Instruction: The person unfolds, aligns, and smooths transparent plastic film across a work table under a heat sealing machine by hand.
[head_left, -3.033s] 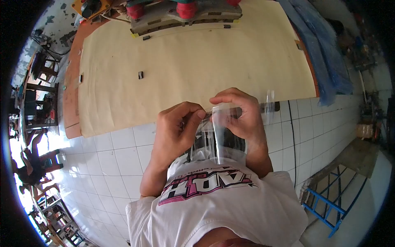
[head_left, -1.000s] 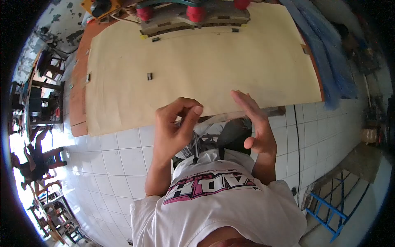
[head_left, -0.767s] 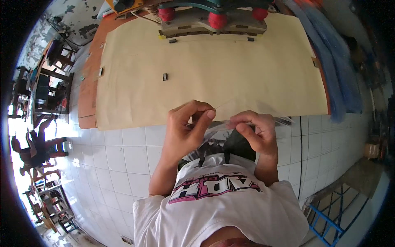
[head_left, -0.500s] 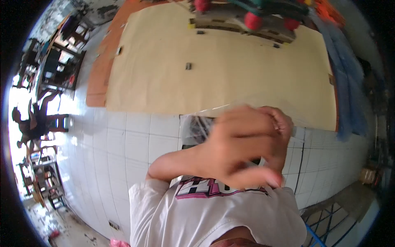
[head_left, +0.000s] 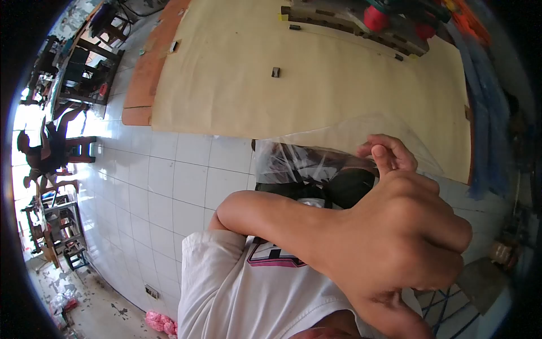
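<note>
My left hand (head_left: 403,237) is crossed over to the right, large and near the camera, its back towards me. Its fingers are curled, with the fingertips out of sight, so whatever they hold, if anything, is hidden. Just beyond it, my right hand (head_left: 395,153) has its fingers bent together on a thin clear plastic film (head_left: 302,155). The film spreads out to both sides of that hand, over my lap and the near edge of the paper-covered table (head_left: 316,90).
Small dark blocks, one of them mid-table (head_left: 275,72), sit on the paper. A machine with red parts (head_left: 375,18) stands at the far edge. Blue sheeting (head_left: 488,113) hangs at the right. Stools and shelving (head_left: 56,220) are far left.
The view has turned, shifting the table up and right. My left hand has swung from the left across to the right, over my right forearm. More of the film now shows spread out.
</note>
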Demonstrator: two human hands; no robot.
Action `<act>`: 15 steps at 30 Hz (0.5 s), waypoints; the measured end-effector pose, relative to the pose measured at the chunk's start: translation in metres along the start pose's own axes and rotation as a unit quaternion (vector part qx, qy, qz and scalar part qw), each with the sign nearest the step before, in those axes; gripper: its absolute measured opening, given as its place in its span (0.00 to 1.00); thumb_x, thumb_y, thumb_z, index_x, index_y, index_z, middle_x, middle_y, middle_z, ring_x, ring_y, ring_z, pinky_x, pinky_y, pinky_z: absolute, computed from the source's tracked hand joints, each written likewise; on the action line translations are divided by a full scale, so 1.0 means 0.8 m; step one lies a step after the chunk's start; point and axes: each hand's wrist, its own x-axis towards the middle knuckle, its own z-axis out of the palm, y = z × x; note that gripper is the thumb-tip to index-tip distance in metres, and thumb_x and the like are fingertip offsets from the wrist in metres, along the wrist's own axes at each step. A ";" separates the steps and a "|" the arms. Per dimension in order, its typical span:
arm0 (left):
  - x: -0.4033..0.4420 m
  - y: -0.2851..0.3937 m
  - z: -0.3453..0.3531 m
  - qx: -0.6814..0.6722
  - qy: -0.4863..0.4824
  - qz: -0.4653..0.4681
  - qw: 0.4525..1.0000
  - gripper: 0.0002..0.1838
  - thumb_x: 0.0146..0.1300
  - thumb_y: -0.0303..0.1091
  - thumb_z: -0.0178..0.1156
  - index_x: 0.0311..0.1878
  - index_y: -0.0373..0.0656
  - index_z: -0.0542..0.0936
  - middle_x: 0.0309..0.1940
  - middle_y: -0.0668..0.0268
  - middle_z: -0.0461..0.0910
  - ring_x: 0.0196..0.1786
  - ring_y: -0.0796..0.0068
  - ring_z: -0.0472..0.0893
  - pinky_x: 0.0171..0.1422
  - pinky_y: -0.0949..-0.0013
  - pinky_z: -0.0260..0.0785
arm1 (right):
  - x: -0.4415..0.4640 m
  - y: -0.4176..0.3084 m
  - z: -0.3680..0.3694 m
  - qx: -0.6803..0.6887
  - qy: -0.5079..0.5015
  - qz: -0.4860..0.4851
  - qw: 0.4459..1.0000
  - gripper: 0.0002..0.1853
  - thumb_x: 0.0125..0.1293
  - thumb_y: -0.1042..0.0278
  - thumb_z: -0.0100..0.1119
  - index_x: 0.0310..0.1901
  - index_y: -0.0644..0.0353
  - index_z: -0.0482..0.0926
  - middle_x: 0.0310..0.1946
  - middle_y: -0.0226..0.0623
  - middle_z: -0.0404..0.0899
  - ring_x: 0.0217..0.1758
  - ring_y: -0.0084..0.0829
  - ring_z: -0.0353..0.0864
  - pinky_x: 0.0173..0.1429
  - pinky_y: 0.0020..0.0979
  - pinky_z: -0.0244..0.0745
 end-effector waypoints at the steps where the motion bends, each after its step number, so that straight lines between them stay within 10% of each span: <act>1: 0.001 0.001 0.002 -0.001 0.000 0.000 1.000 0.32 0.48 0.64 0.66 0.14 0.46 0.66 0.17 0.68 0.61 0.15 0.65 0.67 0.21 0.64 0.52 | 0.000 0.000 0.000 -0.007 -0.002 0.001 1.000 0.13 0.71 0.61 0.61 0.46 0.63 0.82 0.32 0.39 0.86 0.37 0.25 0.85 0.44 0.28 0.79; 7: -0.007 -0.009 -0.013 -0.004 0.017 -0.009 1.000 0.34 0.48 0.67 0.65 0.14 0.45 0.66 0.17 0.68 0.59 0.16 0.66 0.65 0.23 0.63 0.53 | -0.002 -0.011 -0.003 0.079 -0.007 0.104 0.991 0.11 0.71 0.65 0.61 0.45 0.65 0.82 0.34 0.40 0.86 0.38 0.26 0.85 0.47 0.29 0.80; 15: -0.004 0.005 -0.052 0.022 -0.009 0.036 0.999 0.34 0.63 0.69 0.57 0.16 0.46 0.74 0.16 0.71 0.70 0.16 0.76 0.67 0.22 0.70 0.50 | 0.005 0.007 -0.009 0.061 -0.037 -0.077 0.994 0.10 0.72 0.72 0.57 0.46 0.71 0.81 0.35 0.42 0.86 0.39 0.28 0.87 0.46 0.29 0.84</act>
